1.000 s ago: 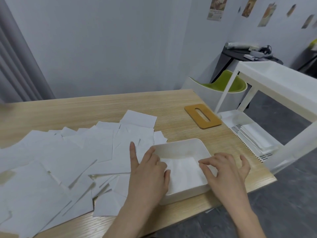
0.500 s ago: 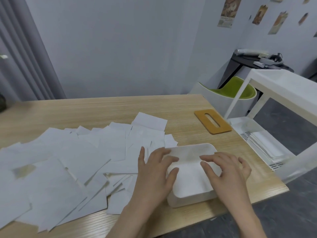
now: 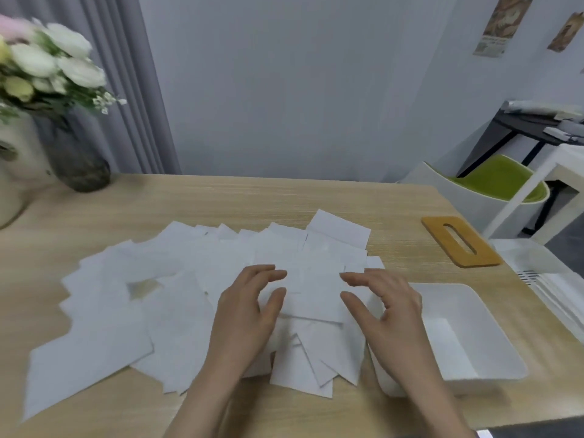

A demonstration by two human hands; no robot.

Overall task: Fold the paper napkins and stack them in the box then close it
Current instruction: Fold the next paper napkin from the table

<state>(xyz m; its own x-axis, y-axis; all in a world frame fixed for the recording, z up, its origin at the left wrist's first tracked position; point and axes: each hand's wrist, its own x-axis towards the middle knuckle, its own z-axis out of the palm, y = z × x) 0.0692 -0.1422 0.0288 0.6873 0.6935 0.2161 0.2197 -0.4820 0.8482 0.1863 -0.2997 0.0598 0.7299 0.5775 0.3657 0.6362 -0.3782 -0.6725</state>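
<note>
Both the left hand (image 3: 249, 308) and right hand (image 3: 384, 308) were held released, grasping nothing, above the napkins (image 3: 177, 298); the box (image 3: 467, 330) stood beside the right hand. A pick-up for folding seemed next.

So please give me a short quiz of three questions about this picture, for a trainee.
1. True or false: the wooden lid is on the white box.
2. Which hand is nearer the box? A) left hand B) right hand
3. Fill in: both hands hover over the loose ____.

Key: 1 false, it lies on the table; 2 B; 3 napkins.
</note>
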